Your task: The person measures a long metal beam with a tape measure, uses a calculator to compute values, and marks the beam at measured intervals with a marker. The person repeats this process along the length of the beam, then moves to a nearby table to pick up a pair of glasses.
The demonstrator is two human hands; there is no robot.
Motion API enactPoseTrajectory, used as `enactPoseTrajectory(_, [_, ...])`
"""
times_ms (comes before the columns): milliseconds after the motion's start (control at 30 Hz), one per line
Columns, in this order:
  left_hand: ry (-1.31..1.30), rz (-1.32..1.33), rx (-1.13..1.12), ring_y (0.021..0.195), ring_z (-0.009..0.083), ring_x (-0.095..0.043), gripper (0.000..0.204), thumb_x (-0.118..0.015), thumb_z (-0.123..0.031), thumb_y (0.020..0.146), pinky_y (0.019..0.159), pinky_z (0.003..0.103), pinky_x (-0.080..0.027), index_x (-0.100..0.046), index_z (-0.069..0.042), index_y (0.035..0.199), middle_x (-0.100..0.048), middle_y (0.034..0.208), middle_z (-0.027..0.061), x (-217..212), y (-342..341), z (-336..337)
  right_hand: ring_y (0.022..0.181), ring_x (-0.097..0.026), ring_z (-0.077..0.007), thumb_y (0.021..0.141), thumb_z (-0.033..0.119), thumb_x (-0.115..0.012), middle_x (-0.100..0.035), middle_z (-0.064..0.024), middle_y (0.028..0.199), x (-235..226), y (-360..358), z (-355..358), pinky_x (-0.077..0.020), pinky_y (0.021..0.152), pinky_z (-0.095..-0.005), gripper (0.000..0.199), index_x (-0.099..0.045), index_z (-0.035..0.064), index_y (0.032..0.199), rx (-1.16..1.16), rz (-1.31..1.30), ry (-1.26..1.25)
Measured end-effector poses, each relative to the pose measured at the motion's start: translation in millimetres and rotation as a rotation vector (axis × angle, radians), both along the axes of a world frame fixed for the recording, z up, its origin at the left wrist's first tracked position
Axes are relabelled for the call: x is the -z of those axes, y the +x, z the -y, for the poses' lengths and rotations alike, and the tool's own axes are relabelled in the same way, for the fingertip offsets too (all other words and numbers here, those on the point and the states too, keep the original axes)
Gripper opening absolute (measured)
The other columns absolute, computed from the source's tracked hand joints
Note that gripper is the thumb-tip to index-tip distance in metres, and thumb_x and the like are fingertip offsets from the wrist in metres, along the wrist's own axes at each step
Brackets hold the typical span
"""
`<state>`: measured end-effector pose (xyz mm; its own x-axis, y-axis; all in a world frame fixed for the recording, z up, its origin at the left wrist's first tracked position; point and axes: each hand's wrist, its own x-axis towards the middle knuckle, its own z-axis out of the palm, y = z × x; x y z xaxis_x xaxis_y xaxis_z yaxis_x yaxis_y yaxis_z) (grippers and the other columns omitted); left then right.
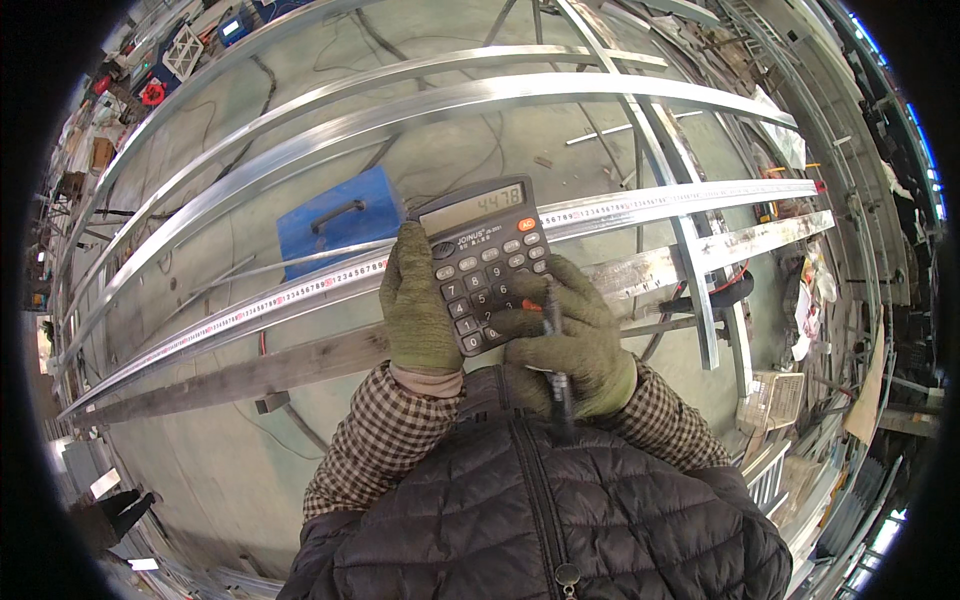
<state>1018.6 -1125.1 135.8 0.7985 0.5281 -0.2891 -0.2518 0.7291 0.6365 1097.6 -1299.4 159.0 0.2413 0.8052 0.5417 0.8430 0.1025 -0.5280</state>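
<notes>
Calculator, dark grey with a lit display, sits in the left hand, whose gloved grip wraps its left edge. Right hand presses a key on the calculator, its grip also closed around a pen. Behind the calculator runs a long steel ruler; a blue box lies left of the calculator.

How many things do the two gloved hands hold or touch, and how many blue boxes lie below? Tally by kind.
Calculator: 1, held in the left hand
Pen: 1, held in the right hand
Green gloves: 2
Blue box: 1
Total: 5
</notes>
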Motion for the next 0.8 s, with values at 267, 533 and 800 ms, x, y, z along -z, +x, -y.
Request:
enactPoseTrajectory(267, [0.071,-0.100,-0.005,0.087,0.0266,-0.080,0.059,-0.052,-0.050,0.113,0.067,0.033,-0.071,-0.063,0.005,0.133,-0.077,0.114,0.0209,-2,-4,3,0.133,-0.065,-0.0364,0.076,0.018,-0.086,-0.080,-0.0056,0.117,1,-6,-10,-0.0381,0.121,-0.0599,0.032,-0.074,0.0164,0.105,-0.074,-0.022,-0.036])
enactPoseTrajectory(533, [0.042,-0.022,-0.094,0.090,0.0297,-0.081,0.058,-0.055,-0.049,0.112,0.069,0.037,-0.071,-0.062,0.004,0.135,-0.076,0.117,0.0225,9,0,0,0.130,-0.067,-0.0338,0.077,0.019,-0.087,-0.081,-0.0032,0.113,-1,5,5,-0.0388,0.120,-0.0580,0.025,-0.076,0.0169,0.099,0.102,-0.045,0.014])
enactPoseTrajectory(800, [0.017,-0.021,-0.024,0.093,0.0308,-0.081,0.062,-0.053,-0.051,0.112,0.071,0.038,-0.072,-0.061,0.006,0.136,-0.076,0.119,0.0238,6,-2,-2,0.128,-0.068,-0.0352,0.075,0.010,-0.087,-0.079,-0.0061,0.110,-1,1,5,-0.0420,0.117,-0.0590,0.030,-0.075,0.0139,0.102,0.066,-0.042,-0.023])
